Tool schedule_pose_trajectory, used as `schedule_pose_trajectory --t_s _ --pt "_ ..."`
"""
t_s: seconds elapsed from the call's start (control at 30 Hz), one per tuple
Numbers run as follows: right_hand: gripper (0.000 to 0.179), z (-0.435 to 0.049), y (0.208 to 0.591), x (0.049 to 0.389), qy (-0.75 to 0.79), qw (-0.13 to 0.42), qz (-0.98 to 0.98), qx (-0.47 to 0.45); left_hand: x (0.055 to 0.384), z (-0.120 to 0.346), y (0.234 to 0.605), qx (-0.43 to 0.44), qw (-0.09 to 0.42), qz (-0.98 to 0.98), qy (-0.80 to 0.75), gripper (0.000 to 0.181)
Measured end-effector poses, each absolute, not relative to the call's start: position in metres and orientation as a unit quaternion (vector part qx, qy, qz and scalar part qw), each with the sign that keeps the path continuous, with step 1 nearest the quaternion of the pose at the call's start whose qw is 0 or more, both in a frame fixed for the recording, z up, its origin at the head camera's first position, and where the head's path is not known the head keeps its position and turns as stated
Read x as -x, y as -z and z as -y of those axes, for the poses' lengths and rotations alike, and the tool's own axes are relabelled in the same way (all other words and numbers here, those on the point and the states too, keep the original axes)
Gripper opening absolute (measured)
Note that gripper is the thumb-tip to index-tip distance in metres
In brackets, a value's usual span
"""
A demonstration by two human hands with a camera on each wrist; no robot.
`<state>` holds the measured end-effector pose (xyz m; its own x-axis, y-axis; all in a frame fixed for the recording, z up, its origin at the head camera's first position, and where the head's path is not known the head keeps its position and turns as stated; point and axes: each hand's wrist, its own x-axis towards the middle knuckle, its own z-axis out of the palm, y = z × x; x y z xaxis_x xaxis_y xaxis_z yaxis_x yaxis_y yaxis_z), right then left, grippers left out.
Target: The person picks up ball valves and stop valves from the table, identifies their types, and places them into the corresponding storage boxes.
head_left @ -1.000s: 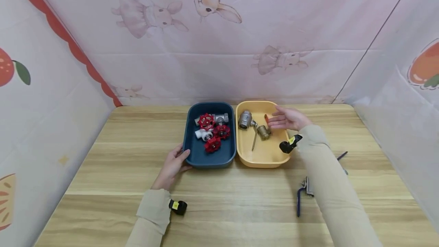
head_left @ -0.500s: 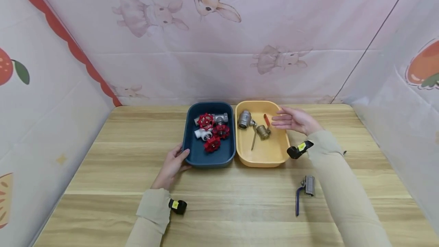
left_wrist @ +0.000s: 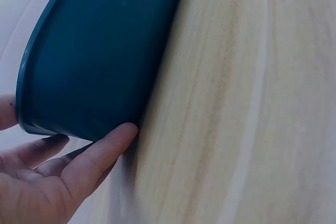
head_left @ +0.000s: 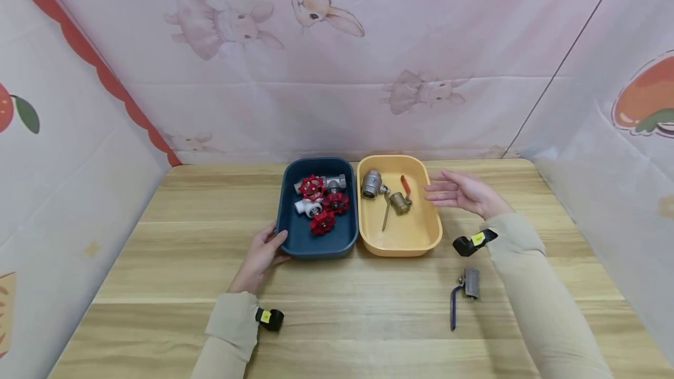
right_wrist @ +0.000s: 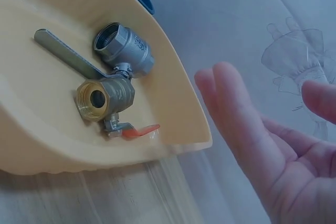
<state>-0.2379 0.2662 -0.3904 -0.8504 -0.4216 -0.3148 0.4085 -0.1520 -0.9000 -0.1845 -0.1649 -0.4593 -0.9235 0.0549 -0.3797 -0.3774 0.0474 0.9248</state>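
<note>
In the head view, my left hand grips the near left corner of a dark blue plastic bin, thumb over the rim. The left wrist view has its fingers against the bin's outer wall, low by the table. Several valves with red handwheels lie inside, one with a white body. My right hand hovers just right of a yellow bin, fingers extended, holding nothing. That bin contains a steel ball valve with a flat lever and a brass ball valve with a red lever.
A grey ball valve with a blue lever lies on the wooden table, left of my right sleeve. The bins stand side by side near the back wall, which is covered in pink rabbit-print cloth.
My right hand has drawn back rightward from over the yellow bin, uncovering the red lever. The grey valve on the table has come into full view. My left hand keeps its grip.
</note>
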Motion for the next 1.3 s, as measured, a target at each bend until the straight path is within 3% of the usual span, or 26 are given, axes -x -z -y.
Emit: schedule_pose_trajectory --t_s 0.4,0.63,0.77,1.3 --pt "0.061 -0.279 0.392 0.22 0.753 0.254 -0.607 0.017 0.184 0.166 0.459 0.116 0.16 -0.707 -0.679 0.051" --pt "0.029 -0.29 0.396 0.21 0.756 0.254 -0.602 0.025 0.183 0.167 0.462 0.113 0.157 -0.714 -0.673 0.052" --pt "0.024 -0.297 0.399 0.202 0.755 0.255 -0.603 0.029 0.184 0.167 0.463 0.114 0.158 -0.716 -0.67 0.052" --pt "0.04 -0.345 0.413 0.171 0.797 0.317 -0.501 0.114 0.185 0.165 0.46 0.118 0.163 -0.702 -0.683 0.051"
